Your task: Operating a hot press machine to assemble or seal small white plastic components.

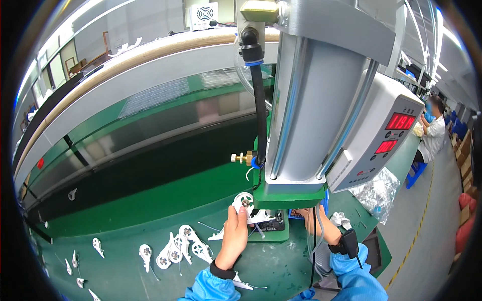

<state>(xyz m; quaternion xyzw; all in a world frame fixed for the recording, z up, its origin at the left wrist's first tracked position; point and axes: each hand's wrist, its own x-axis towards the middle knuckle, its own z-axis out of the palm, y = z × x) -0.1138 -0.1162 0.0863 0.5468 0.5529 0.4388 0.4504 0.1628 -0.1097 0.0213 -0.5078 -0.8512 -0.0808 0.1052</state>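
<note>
My left hand (234, 238) is closed on a white plastic part with a round spoked end (243, 199), thumb against its metal centre. It holds the part just left of the green press head, by the black fixture (274, 223) on the press base. Beyond the hoses, my right hand (325, 229) reaches to a blue bin (325, 201) holding small brownish pieces. Its fingertips are hidden at the bin, so I cannot see whether they grip anything. Similar white parts (175, 248) lie clustered left of my left hand, some with thin wires.
A grey pneumatic press cylinder (316, 110) towers above the fixture, with a black air hose (258, 110) beside it. A white counter box (379, 130) with red digits is at its right. A clear plastic bag (377, 193) lies behind. Another person (433, 130) sits far right.
</note>
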